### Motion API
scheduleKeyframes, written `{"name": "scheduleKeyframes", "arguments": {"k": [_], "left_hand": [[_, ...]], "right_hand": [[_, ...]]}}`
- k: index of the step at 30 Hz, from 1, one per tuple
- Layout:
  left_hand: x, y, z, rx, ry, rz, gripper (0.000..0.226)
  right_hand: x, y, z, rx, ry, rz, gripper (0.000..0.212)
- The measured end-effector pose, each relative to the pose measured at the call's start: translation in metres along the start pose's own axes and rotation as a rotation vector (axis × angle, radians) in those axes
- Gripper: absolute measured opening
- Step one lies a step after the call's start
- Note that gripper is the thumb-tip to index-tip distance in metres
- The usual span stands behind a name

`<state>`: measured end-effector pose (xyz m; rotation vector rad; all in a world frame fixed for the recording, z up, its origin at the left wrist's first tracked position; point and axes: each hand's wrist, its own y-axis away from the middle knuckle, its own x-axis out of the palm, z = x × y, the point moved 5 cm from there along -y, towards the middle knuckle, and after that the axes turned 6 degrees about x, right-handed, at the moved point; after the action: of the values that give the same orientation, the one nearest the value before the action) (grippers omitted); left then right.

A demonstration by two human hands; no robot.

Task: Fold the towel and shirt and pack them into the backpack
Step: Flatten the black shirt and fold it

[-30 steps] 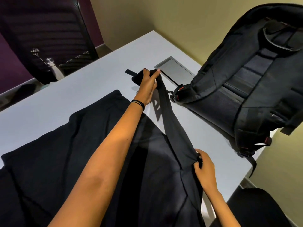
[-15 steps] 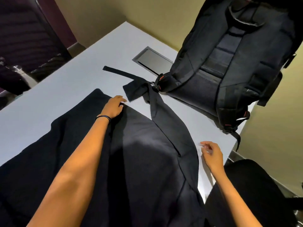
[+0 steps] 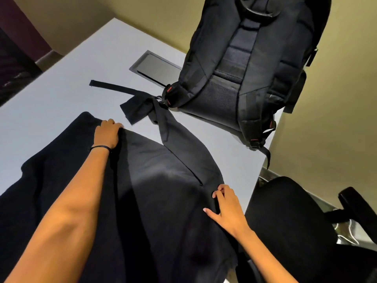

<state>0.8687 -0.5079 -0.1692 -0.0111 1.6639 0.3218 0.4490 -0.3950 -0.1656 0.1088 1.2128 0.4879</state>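
One black shirt [image 3: 163, 190] lay on counter [image 3: 51, 94], near side of one backpack [image 3: 244, 68]. Left hand [image 3: 107, 132] fingers curled, gripping shirt; right hand [image 3: 226, 207] fingers pinched its edge.

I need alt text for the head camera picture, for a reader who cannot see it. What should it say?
Two bare hands grip a black shirt spread on a pale table: the left hand at its far edge, the right hand at its right side. One sleeve reaches toward a black backpack standing upright behind it.
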Motion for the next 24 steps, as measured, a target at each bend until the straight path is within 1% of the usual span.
{"name": "scheduleKeyframes", "arguments": {"k": [3, 5, 7, 9, 11, 13, 15, 17, 18, 20, 22, 24], "left_hand": [[-0.008, -0.001, -0.005, -0.078, 0.038, -0.010, 0.028], [-0.015, -0.002, -0.010, -0.109, 0.070, -0.017, 0.027], [-0.022, -0.001, -0.011, -0.129, 0.103, -0.018, 0.028], [-0.027, 0.001, -0.007, -0.126, 0.122, -0.032, 0.026], [-0.028, 0.004, -0.004, -0.099, 0.136, -0.048, 0.025], [-0.028, 0.008, -0.002, -0.060, 0.134, -0.049, 0.027], [-0.028, 0.012, -0.001, -0.033, 0.116, -0.042, 0.029], [-0.031, 0.016, 0.001, -0.027, 0.088, -0.056, 0.025], [-0.032, 0.018, 0.003, -0.041, 0.082, -0.061, 0.023], [-0.034, 0.023, 0.006, -0.074, 0.084, -0.057, 0.020], [-0.037, 0.027, 0.008, -0.083, 0.091, -0.047, 0.018], [-0.042, 0.031, 0.009, -0.074, 0.079, -0.044, 0.020]], "right_hand": [[0.005, -0.014, 0.012, 0.054, 0.050, -0.082, 0.045], [0.008, -0.024, 0.019, 0.106, 0.102, -0.081, 0.043], [0.009, -0.029, 0.022, 0.109, 0.159, -0.089, 0.035], [0.005, -0.031, 0.020, 0.092, 0.153, -0.085, 0.024], [-0.004, -0.031, 0.015, 0.109, 0.040, -0.078, 0.013], [-0.017, -0.029, 0.002, 0.220, -0.190, -0.109, 0.003], [-0.027, -0.026, -0.016, 0.353, -0.414, -0.149, 0.009], [-0.037, -0.023, -0.033, 0.465, -0.617, -0.172, 0.002], [-0.042, -0.021, -0.039, 0.497, -0.673, -0.178, 0.006], [-0.051, -0.020, -0.047, 0.503, -0.696, -0.182, 0.012], [-0.055, -0.020, -0.051, 0.495, -0.698, -0.170, 0.013], [-0.056, -0.019, -0.052, 0.495, -0.707, -0.156, 0.011]]}}
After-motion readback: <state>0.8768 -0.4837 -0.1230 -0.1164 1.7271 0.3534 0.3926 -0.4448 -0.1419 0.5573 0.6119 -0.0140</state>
